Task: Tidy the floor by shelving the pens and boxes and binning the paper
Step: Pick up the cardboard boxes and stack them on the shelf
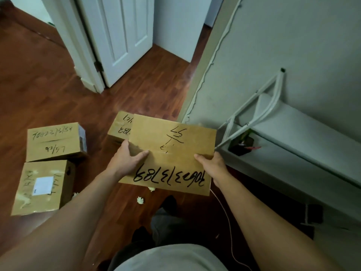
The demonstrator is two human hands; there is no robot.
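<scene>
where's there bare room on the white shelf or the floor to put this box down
The held box is carried by the left hand and right hand. The white shelf is bare right of the black holder. Open floor lies between the door and the floor boxes. Crowded: lower left, with paper scraps near the feet.

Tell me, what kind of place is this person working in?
Most likely a room in a home, by a doorway: a reddish-brown wood-plank floor, a white panelled door, a white metal-framed shelf against the wall, and brown cardboard boxes on the floor.
</scene>
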